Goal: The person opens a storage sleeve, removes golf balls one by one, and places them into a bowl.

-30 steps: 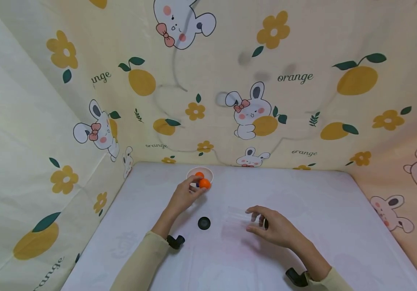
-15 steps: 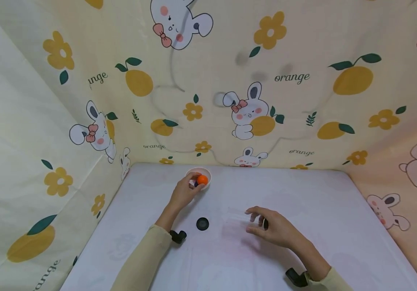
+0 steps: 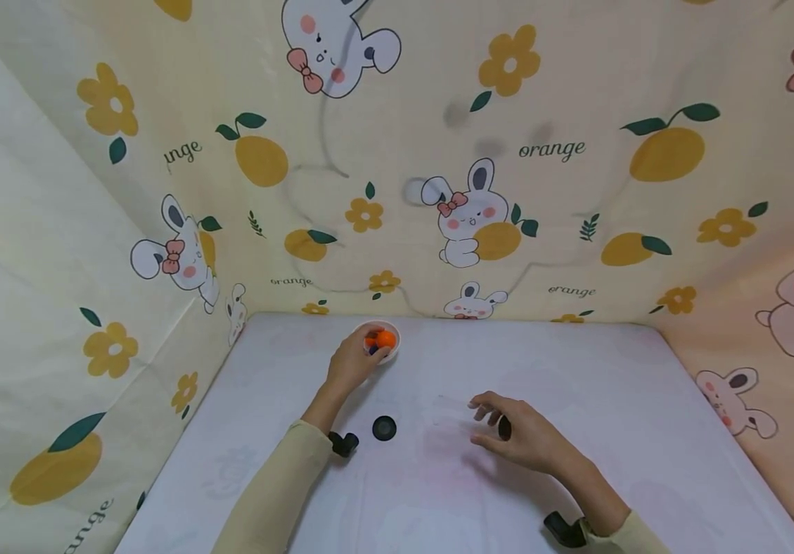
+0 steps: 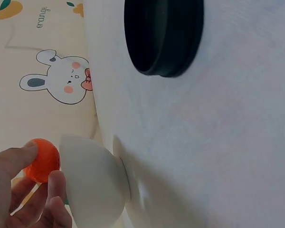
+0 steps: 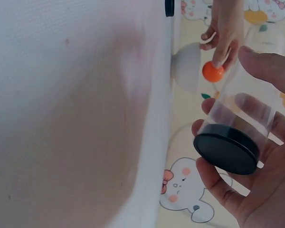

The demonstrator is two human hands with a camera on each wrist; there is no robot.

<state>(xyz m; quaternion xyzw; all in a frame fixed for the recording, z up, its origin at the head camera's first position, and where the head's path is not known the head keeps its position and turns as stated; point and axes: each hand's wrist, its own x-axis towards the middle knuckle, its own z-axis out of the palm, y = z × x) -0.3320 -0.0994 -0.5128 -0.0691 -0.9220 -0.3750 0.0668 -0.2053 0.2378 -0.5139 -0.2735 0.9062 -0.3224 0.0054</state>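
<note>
My left hand (image 3: 350,365) pinches an orange ball (image 4: 43,162) between thumb and fingertips, right at the rim of a small white bowl (image 4: 92,183) near the back of the table. Inside the bowl, partly behind the fingers, another orange ball (image 3: 370,341) and something dark blue (image 3: 373,349) show. My right hand (image 3: 523,435) grips a clear plastic cylinder (image 5: 242,107) with a black cap (image 5: 226,149) on the end nearest the palm. In the head view the cylinder lies on its side in the hand, its other end pointing left.
A round black lid (image 3: 384,428) lies on the white-covered table (image 3: 411,500) between the two arms, its hollow side showing in the left wrist view. Printed cloth (image 3: 563,215) with rabbits and oranges hangs behind and along both sides.
My left hand has moved the orange ball slightly farther back, from the bowl's near rim to over the bowl. My right hand keeps the cylinder in nearly the same place.
</note>
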